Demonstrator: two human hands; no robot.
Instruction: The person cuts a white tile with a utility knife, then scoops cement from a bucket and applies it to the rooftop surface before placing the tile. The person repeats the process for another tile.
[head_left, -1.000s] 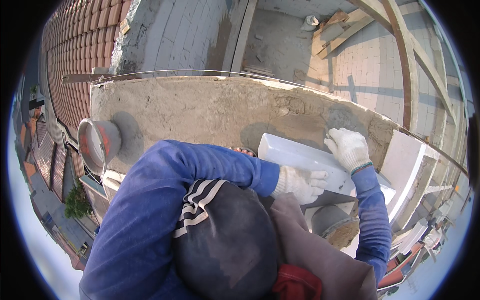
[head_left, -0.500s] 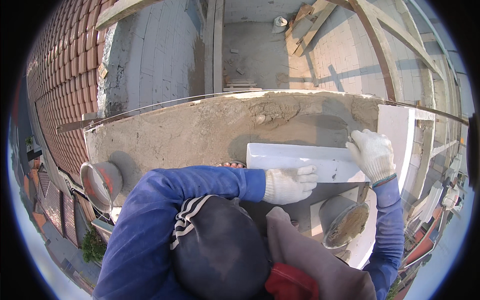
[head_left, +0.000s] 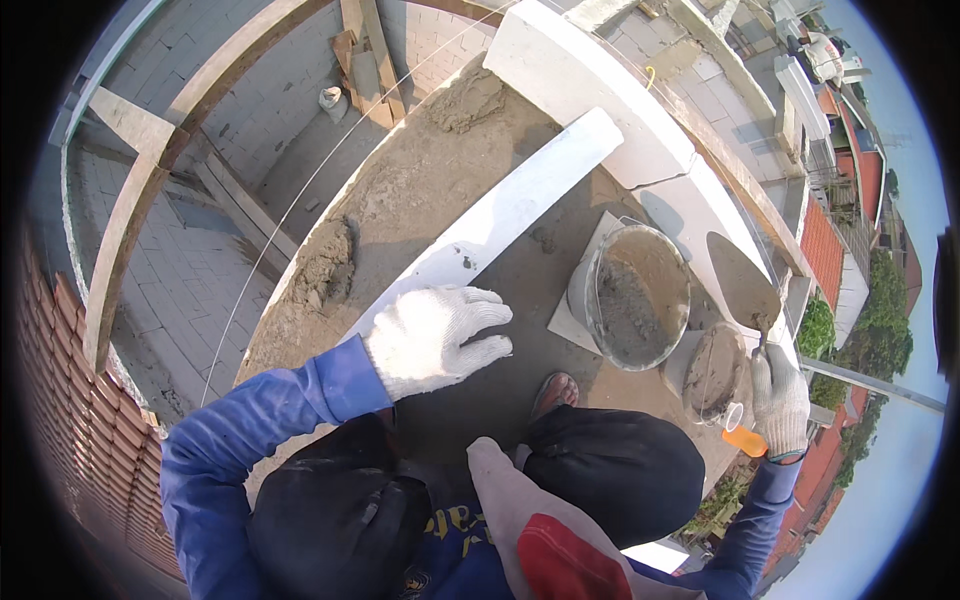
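My left hand (head_left: pixel 432 338), in a white knitted glove, rests over the near end of a long white block (head_left: pixel 500 228). Its fingers are apart and hold nothing. The block lies slantwise on the wall top, with grey mortar (head_left: pixel 400 210) along its far side. At the right, my gloved right hand (head_left: pixel 780 402) is closed around the handle of a trowel (head_left: pixel 742 282). The trowel's broad blade lies over white blockwork and carries grey mortar residue. Between my hands stand a large bucket of mortar (head_left: pixel 640 292) and a smaller mortar-filled container (head_left: pixel 714 372).
A row of white blocks (head_left: pixel 620 90) borders the work surface at the far right. A thin string (head_left: pixel 290 205) crosses above the drop at the left, beside timber beams (head_left: pixel 150 180). A small orange object (head_left: pixel 745 440) is beside my right wrist. My foot (head_left: pixel 556 392) stands near the bucket.
The view has turned, bringing the bucket and trowel into plain sight. My right hand has left the block's right end and is now at the trowel. My left hand stays by the block.
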